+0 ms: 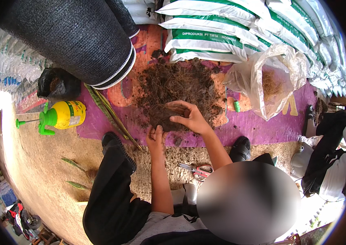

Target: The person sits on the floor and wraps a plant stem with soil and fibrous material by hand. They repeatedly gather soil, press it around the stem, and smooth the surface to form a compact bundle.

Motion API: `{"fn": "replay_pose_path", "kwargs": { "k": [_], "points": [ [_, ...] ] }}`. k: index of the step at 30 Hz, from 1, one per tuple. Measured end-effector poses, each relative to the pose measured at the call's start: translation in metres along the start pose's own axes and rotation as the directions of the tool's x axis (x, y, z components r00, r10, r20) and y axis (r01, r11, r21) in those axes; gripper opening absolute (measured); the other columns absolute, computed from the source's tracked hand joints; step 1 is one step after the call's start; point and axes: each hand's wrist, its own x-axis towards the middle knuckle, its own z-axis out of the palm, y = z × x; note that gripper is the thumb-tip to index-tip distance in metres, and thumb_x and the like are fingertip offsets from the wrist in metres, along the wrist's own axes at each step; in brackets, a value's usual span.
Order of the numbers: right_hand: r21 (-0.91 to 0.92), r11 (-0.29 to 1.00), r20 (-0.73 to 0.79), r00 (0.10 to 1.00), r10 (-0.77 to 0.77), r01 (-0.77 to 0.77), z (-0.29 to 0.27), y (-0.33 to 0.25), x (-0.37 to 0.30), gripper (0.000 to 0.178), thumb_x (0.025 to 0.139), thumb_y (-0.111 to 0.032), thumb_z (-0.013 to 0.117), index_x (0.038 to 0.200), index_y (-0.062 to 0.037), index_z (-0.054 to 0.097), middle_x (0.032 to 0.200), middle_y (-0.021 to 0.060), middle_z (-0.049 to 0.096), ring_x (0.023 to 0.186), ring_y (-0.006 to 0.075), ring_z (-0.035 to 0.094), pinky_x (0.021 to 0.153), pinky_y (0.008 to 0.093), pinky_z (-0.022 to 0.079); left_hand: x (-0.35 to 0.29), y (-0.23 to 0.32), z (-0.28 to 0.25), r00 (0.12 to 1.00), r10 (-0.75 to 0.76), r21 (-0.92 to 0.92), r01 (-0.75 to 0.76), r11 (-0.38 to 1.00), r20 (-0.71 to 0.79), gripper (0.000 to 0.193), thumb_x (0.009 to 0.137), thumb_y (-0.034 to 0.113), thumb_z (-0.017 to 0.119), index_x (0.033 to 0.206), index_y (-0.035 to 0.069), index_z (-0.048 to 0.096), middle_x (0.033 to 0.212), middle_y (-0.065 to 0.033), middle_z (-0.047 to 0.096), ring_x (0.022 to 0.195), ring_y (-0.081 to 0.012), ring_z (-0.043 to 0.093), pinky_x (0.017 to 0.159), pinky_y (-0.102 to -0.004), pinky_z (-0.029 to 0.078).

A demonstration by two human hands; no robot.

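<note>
A dark clump of soil (161,117) is between my two hands, in front of a wide heap of soil and fibrous roots (177,83). My left hand (155,138) grips the clump's near edge with bent fingers. From the right, my right hand (190,118) curves round the clump, thumb toward me and fingers on the far side. Soil smudges both hands. Their inner fingertips are partly hidden by the clump. The heap lies on a purple and orange plastic sheet (169,141). Red-handled scissors (201,171) lie on the ground between my forearms.
Left are a yellow-green spray bottle (70,115), long leaves (105,110), a black bag (60,83) and black netting rolls (73,41). Right stands an open clear plastic bag (258,81) with roots inside. Stacked white-green sacks (209,38) line the back. Another person's leg (323,151) is right.
</note>
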Motion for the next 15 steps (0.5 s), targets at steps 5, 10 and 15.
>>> {"fn": "replay_pose_path", "kwargs": {
  "k": [5,10,15],
  "points": [
    [0.027,0.992,-0.066,0.990,0.127,-0.125,-0.008,0.004,0.002,0.042,0.086,-0.020,0.070,0.123,-0.0056,0.058,0.116,0.0073,0.062,0.104,0.0168,0.056,0.088,0.0313,0.046,0.003,0.001,-0.001,0.993,-0.035,-0.250,0.062,0.966,0.113,0.031,0.092,0.020,0.062,0.114,0.001,0.051,0.110,-0.0114,0.059,0.104,-0.0207,0.060,0.091,-0.0484,0.053],
    [0.056,0.989,-0.074,0.987,0.143,-0.139,-0.014,0.005,0.000,0.043,0.087,-0.024,0.068,0.125,-0.0070,0.057,0.117,0.0045,0.060,0.105,0.0150,0.053,0.089,0.0298,0.042,0.006,0.002,-0.004,0.992,-0.095,-0.045,0.099,0.994,0.088,0.018,0.094,0.018,0.060,0.100,0.003,0.053,0.102,-0.0085,0.060,0.099,-0.0206,0.061,0.091,-0.0504,0.053],
    [0.132,0.976,-0.091,0.979,0.183,-0.170,-0.019,0.009,0.001,0.050,0.087,-0.028,0.068,0.130,-0.0070,0.053,0.131,0.0081,0.051,0.122,0.0216,0.043,0.100,0.0362,0.036,0.000,0.003,0.002,1.000,-0.011,-0.059,0.010,0.998,-0.028,0.036,0.091,0.022,0.066,0.114,-0.001,0.053,0.094,-0.0052,0.059,0.087,-0.0158,0.060,0.085,-0.0321,0.051]
  ]
}}
